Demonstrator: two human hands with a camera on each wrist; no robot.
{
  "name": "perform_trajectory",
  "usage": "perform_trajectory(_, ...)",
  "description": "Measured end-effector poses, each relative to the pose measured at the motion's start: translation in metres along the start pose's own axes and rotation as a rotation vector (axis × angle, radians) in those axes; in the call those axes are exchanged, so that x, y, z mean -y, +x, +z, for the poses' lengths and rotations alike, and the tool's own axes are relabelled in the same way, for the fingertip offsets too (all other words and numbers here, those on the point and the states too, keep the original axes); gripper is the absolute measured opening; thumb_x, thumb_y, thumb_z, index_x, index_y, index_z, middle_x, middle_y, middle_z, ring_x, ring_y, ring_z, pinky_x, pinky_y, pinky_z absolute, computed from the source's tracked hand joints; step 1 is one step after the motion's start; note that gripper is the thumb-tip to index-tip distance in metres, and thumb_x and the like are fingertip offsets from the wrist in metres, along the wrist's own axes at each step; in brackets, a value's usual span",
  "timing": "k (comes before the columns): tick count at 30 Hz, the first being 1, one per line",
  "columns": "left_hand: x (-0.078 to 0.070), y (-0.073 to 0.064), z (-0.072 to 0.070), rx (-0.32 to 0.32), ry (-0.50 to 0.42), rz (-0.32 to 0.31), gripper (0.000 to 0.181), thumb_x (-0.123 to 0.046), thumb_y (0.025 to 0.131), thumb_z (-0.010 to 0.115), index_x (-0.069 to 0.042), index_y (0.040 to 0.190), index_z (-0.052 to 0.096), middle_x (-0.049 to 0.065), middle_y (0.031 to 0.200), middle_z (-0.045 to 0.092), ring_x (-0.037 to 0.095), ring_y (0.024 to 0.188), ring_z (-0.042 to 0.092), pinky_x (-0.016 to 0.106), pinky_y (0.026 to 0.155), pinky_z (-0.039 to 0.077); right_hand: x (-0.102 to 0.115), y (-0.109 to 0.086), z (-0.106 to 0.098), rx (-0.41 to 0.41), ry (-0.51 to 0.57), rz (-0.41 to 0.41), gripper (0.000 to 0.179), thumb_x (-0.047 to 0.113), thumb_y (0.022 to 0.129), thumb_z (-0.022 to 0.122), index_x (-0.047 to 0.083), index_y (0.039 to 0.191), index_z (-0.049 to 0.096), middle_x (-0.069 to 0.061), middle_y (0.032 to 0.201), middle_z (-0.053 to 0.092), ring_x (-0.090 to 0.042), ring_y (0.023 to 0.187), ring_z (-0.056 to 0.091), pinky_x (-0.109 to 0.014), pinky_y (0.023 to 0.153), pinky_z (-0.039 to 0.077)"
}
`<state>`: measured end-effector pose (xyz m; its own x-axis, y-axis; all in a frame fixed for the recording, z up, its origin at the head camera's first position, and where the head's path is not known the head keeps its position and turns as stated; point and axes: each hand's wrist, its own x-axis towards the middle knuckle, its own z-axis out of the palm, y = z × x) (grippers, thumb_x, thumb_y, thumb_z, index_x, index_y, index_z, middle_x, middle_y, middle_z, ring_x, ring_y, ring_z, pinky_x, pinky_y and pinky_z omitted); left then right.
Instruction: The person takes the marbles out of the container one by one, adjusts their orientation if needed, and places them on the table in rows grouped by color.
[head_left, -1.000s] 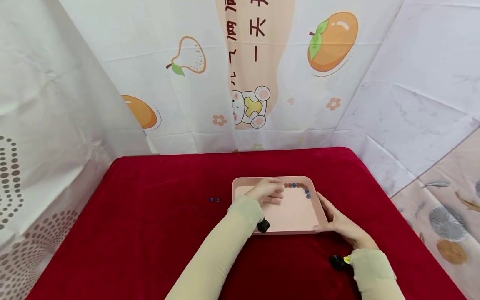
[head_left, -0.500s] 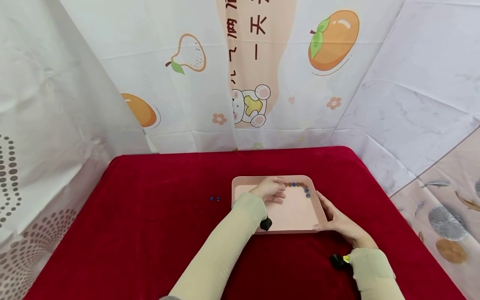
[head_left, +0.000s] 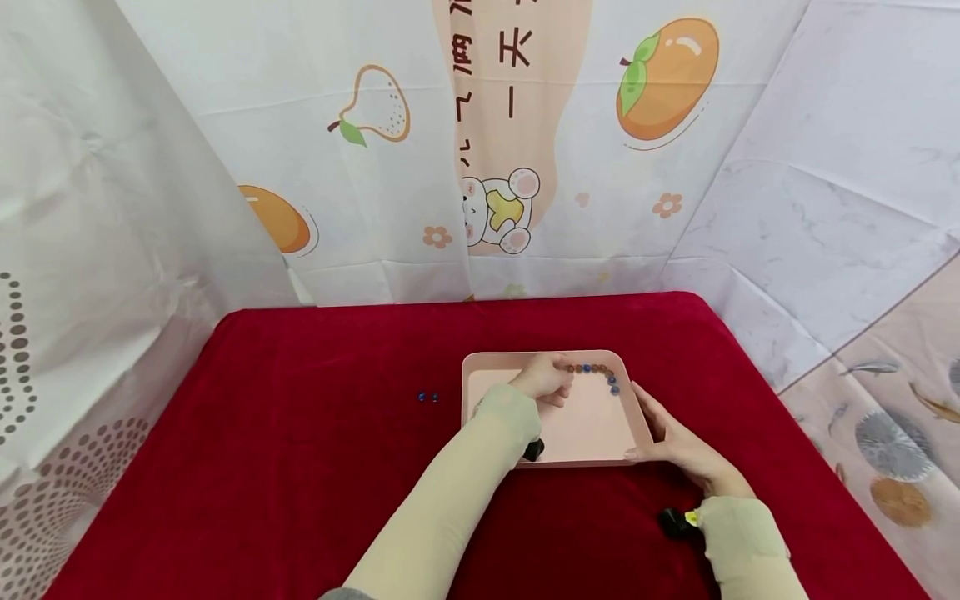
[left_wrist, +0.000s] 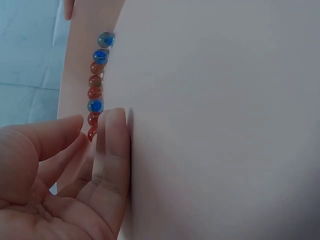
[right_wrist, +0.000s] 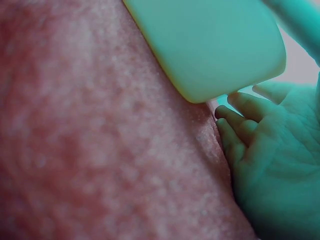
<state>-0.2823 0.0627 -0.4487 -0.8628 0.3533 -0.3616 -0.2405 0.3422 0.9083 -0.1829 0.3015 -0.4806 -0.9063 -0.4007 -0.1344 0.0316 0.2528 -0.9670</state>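
A shallow pink tray [head_left: 588, 429] lies on the red cloth. Inside, a row of orange and blue glass marbles [left_wrist: 95, 93] runs along its far wall and bends round the far right corner. My left hand [head_left: 542, 377] reaches into the tray, its fingertips at the row's left end. In the left wrist view, the end orange marble [left_wrist: 91, 134] shows partly behind the fingers [left_wrist: 116, 145], with the thumb and fingers apart around it. My right hand [head_left: 678, 450] holds the tray's near right corner, thumb at the front and fingers along the right side.
Two blue marbles [head_left: 428, 397] lie on the red cloth [head_left: 337, 467] left of the tray. A white printed curtain [head_left: 420, 192] hangs behind the table, and more sheets hang at both sides.
My left hand has shifted slightly right toward the end of the marble row, and its fingers have bent a little more. The right hand keeps its place on the tray.
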Motion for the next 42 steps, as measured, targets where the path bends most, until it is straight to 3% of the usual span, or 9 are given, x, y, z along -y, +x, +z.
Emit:
perform_trajectory(7, -0.0011, 0.0035, 0.0054, -0.039, 0.117, -0.006, 0.043, -0.004, 0.097, 0.059, -0.015, 0.139, 0.058, 0.008, 0.076, 0.062, 0.012, 0.056, 0.053, 0.023, 0.046, 0.051, -0.0008, -0.0003, -0.0002, -0.004, -0.001, 0.005, 0.11, 0.008, 0.083, 0.076, 0.017, 0.161, 0.0, -0.016, 0.166, 0.003, 0.004, 0.126, 0.034, -0.009, 0.094, 0.04)
perform_trajectory(12, 0.0011, 0.008, 0.0077, -0.072, 0.174, 0.013, 0.04, 0.0, 0.093, 0.061, -0.011, 0.131, 0.063, 0.006, 0.094, 0.066, 0.012, 0.051, 0.053, 0.023, 0.045, 0.052, -0.001, -0.0005, -0.0003, -0.005, 0.001, 0.006, 0.11, 0.008, 0.083, 0.077, 0.017, 0.161, -0.001, -0.015, 0.167, 0.0, 0.009, 0.127, 0.031, -0.007, 0.095, 0.037)
perform_trajectory(14, 0.0019, 0.0089, 0.008, -0.08, 0.175, 0.017, 0.036, 0.001, 0.092, 0.062, -0.008, 0.127, 0.065, 0.005, 0.094, 0.065, 0.012, 0.05, 0.053, 0.023, 0.044, 0.052, -0.0005, -0.0004, -0.0001, -0.004, 0.002, 0.007, 0.11, 0.008, 0.083, 0.077, 0.017, 0.161, -0.001, -0.015, 0.167, 0.0, 0.009, 0.127, 0.03, -0.006, 0.095, 0.037)
perform_trajectory(21, 0.0045, 0.0094, 0.0073, -0.102, 0.15, -0.012, 0.022, -0.004, 0.093, 0.066, -0.008, 0.115, 0.067, 0.005, 0.067, 0.059, 0.012, 0.05, 0.054, 0.023, 0.043, 0.051, 0.0014, -0.0009, -0.0001, -0.006, 0.003, 0.025, 0.11, 0.009, 0.082, 0.077, 0.017, 0.161, 0.001, -0.015, 0.167, 0.001, 0.006, 0.129, 0.028, -0.006, 0.095, 0.036)
perform_trajectory(33, 0.0075, 0.0092, 0.0076, -0.117, 0.197, 0.006, 0.002, -0.008, 0.093, 0.068, -0.008, 0.095, 0.067, 0.003, 0.056, 0.055, 0.011, 0.043, 0.051, 0.021, 0.042, 0.049, 0.0013, -0.0009, 0.0003, -0.001, 0.006, 0.03, 0.109, 0.009, 0.082, 0.077, 0.017, 0.161, 0.001, -0.014, 0.167, 0.0, 0.006, 0.129, 0.026, -0.006, 0.095, 0.035)
perform_trajectory(39, 0.0071, 0.0079, 0.0065, -0.108, 0.222, 0.025, 0.016, -0.015, 0.093, 0.069, -0.01, 0.078, 0.064, 0.002, 0.054, 0.054, 0.012, 0.04, 0.052, 0.021, 0.043, 0.051, 0.0002, -0.0007, -0.0005, 0.003, 0.005, 0.026, 0.109, 0.01, 0.082, 0.076, 0.018, 0.161, 0.001, -0.013, 0.167, 0.0, 0.006, 0.129, 0.026, -0.006, 0.095, 0.036)
perform_trajectory(42, 0.0052, 0.006, 0.0061, -0.096, 0.189, 0.014, 0.014, -0.016, 0.094, 0.069, -0.009, 0.083, 0.065, 0.003, 0.058, 0.058, 0.012, 0.043, 0.055, 0.024, 0.045, 0.054, -0.0003, -0.0009, -0.0007, 0.006, 0.007, 0.019, 0.108, 0.009, 0.083, 0.076, 0.018, 0.161, 0.001, -0.013, 0.167, -0.001, 0.01, 0.128, 0.027, -0.006, 0.096, 0.035)
